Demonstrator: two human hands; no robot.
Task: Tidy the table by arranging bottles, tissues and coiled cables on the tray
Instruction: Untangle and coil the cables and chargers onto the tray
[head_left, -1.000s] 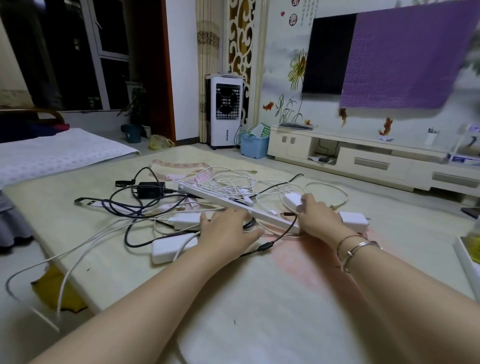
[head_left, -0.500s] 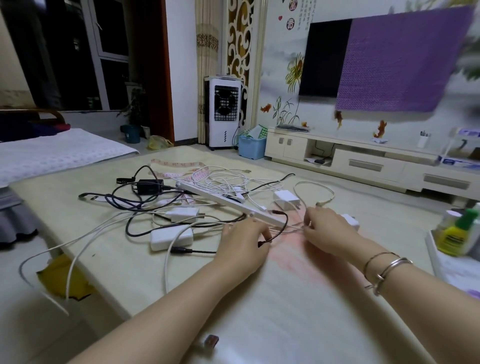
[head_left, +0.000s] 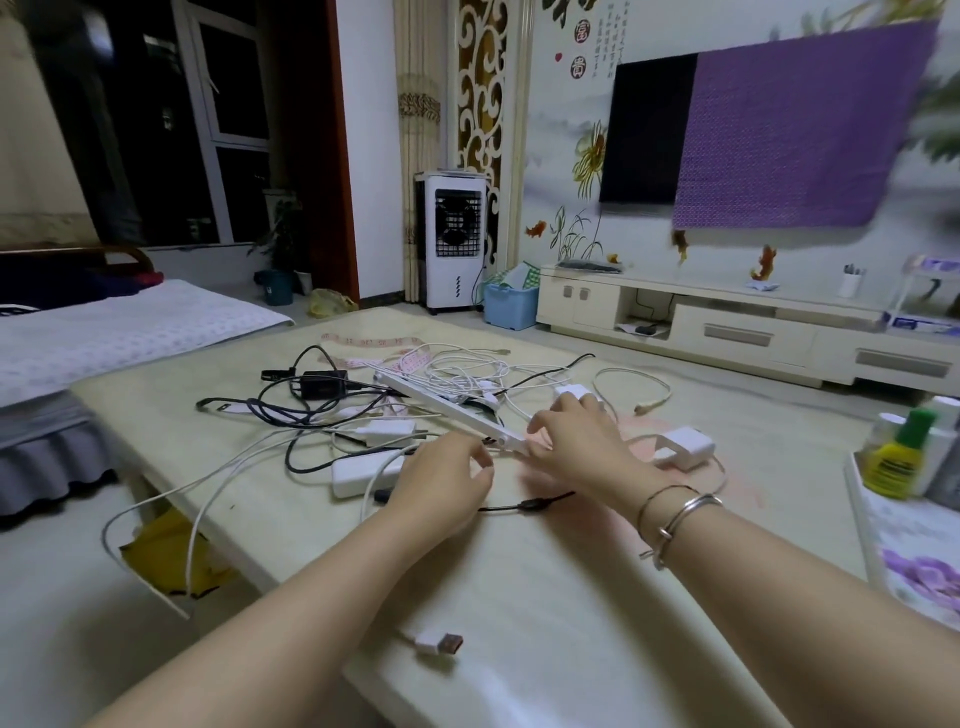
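Observation:
A tangle of white and black cables (head_left: 457, 379) lies spread over the beige table (head_left: 571, 597), with white adapters (head_left: 366, 470) and a black adapter (head_left: 322, 384) among them. A long white bar (head_left: 441, 402) runs diagonally through the tangle. My right hand (head_left: 582, 441), bracelets on its wrist, closes over the bar's near end. My left hand (head_left: 441, 483) sits just left of it with fingers curled over cables; what it grips is hidden. The white tray (head_left: 862, 514) at the right edge holds a yellow bottle with a green cap (head_left: 898, 462) and other bottles.
A white cable with a red USB plug (head_left: 439, 644) lies near the table's front edge. A thin black cable (head_left: 524, 505) runs below my right hand. Another white adapter (head_left: 683, 447) sits right of my right hand. White cables hang off the table's left side.
Both hands have drawn nearer along the bar to its near end. My right hand has left the white adapter. The view has shifted, showing the tray, the bottles and the USB plug.

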